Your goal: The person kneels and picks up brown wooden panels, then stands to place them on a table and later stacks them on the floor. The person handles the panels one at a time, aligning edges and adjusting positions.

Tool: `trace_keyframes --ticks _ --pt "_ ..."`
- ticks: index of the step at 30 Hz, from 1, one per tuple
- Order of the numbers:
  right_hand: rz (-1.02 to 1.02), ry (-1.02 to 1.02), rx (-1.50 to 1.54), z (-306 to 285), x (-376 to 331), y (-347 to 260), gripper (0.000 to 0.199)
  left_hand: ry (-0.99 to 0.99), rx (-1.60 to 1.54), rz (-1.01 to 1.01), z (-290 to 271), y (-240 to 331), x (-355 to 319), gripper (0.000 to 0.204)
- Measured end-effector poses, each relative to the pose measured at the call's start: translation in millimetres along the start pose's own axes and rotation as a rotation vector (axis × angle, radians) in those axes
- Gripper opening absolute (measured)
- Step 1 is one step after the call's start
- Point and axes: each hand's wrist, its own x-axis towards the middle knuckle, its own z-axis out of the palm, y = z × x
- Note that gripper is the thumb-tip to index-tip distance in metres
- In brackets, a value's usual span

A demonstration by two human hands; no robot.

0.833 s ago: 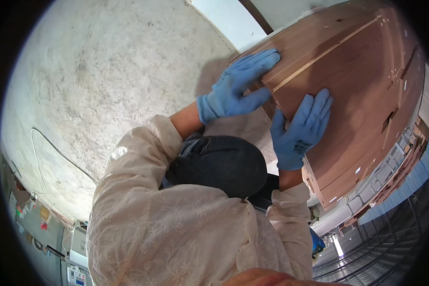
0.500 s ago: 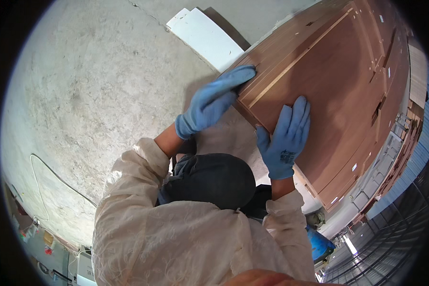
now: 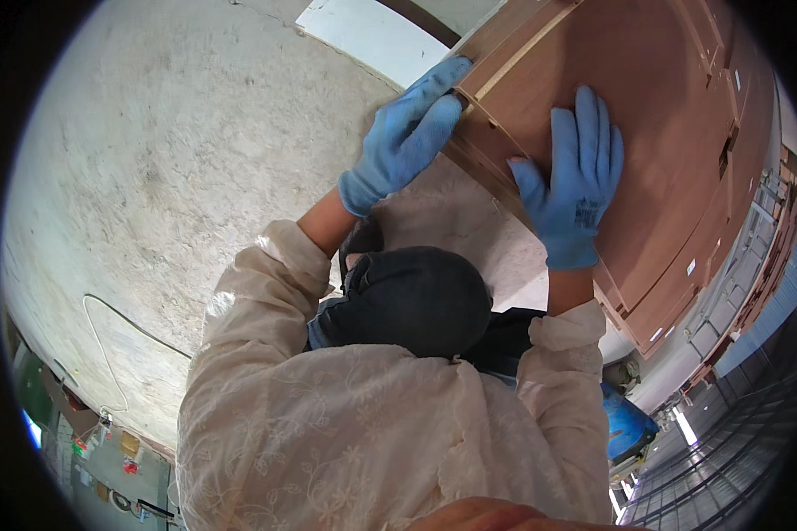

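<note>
A large brown wooden panel [image 3: 655, 97] lies on top of a stack of similar brown boards [image 3: 480, 149]. Along its near edge, a strip of the board beneath shows. My right hand [image 3: 580, 181], in a blue glove, rests flat on the panel, fingers stretched out and thumb apart by the near edge. At the stack's near left corner is my left hand [image 3: 403, 133], also gloved in blue. Its fingers lie stretched along the left side, with the thumb apart at the corner. A pale, narrow strip [image 3: 527, 51] runs along the panel's left side.
A white flat board [image 3: 372, 34] lies on the grey concrete floor [image 3: 168, 177] beyond the stack. At the left a thin cable [image 3: 106, 345] trails over the floor. My dark-clad knee [image 3: 425, 301] is close to the stack. A blue drum-like object [image 3: 627, 423] stands at lower right.
The top panel has slid away from me, baring a strip of the layer beneath at the near edge. Both hands have moved forward with it, and the whole view has shifted a little.
</note>
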Motion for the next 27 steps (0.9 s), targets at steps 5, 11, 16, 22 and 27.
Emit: trace_keyframes --ticks 5,11,16,22,27 --pt "-0.109 0.141 -0.135 -1 -51 -19 0.036 0.085 0.028 -0.029 9 3 -3 0.035" --pt "0.03 0.211 -0.112 20 -70 -22 0.027 0.146 0.272 0.086 13 6 -2 0.03" --pt "-0.015 0.257 -0.089 24 -70 -24 0.03 0.149 0.344 0.162 13 9 0 0.028" --pt "-0.017 0.285 -0.065 27 -68 -26 0.029 0.173 0.359 0.183 13 7 -3 0.031" --pt "0.03 0.264 -0.058 19 -65 -29 0.025 0.129 0.358 0.13 12 7 -5 0.032"
